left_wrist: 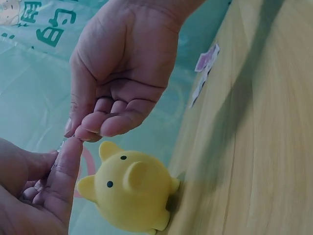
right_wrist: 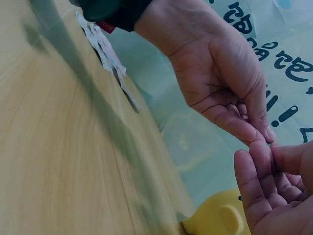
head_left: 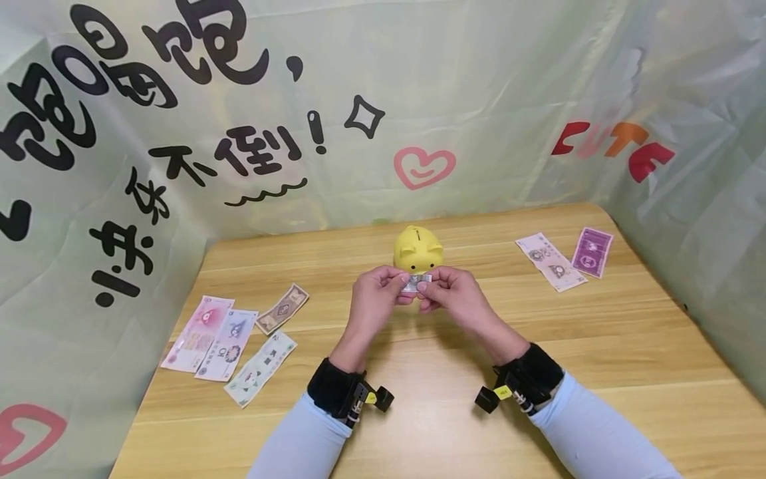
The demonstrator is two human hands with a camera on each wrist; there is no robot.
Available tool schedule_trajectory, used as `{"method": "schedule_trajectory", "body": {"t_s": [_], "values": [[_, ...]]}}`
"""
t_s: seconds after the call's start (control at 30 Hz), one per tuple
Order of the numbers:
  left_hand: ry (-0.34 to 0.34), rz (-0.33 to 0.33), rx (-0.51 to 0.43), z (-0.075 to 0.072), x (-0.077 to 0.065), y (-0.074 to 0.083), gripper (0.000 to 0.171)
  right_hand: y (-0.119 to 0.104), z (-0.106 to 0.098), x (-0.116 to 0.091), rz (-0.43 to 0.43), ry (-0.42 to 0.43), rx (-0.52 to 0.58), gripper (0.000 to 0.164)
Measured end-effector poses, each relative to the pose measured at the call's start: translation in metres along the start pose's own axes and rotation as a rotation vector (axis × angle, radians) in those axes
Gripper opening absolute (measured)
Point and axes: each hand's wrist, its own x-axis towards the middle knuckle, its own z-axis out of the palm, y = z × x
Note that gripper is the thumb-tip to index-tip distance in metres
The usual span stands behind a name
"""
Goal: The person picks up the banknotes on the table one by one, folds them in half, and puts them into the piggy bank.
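Both hands meet in front of the yellow piggy bank and pinch a small greyish folded banknote (head_left: 414, 283) between thumbs and fingers. The left hand (head_left: 377, 293) grips its left end, the right hand (head_left: 451, 291) its right end. In the wrist views the fingers hide most of the note. Just behind the hands stands the piggy bank (head_left: 419, 247), with a dark slot on top and its face toward the person. The left wrist view shows its snout and ears (left_wrist: 134, 191) beyond the fingertips.
On the table's left lie a pink banknote (head_left: 200, 332), a purple-blue banknote (head_left: 227, 346), a brown banknote (head_left: 283, 309) and a green banknote (head_left: 261, 368). A pale pink banknote (head_left: 550, 261) and a dark purple banknote (head_left: 592, 252) lie back right. A printed curtain (head_left: 479, 100) surrounds the table.
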Motion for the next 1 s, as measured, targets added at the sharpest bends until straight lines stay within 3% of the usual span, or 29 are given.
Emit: {"method": "schedule_trajectory", "body": {"t_s": [0.23,0.47,0.77,1.0], "values": [[-0.129,-0.098,-0.194,-0.004,0.004,-0.004,0.017,-0.003,-0.002,0.0,0.023,0.059,0.037,0.009],[-0.202,-0.13,-0.239,-0.011,0.005,-0.002,0.023,0.0,-0.004,0.001,0.02,0.043,0.113,0.008],[-0.172,-0.109,-0.321,-0.012,0.002,0.004,0.03,0.002,-0.007,-0.001,-0.022,-0.03,0.275,0.027],[-0.167,-0.093,-0.308,-0.01,0.002,0.003,0.029,0.002,-0.006,-0.001,-0.039,-0.017,0.259,0.018]]}}
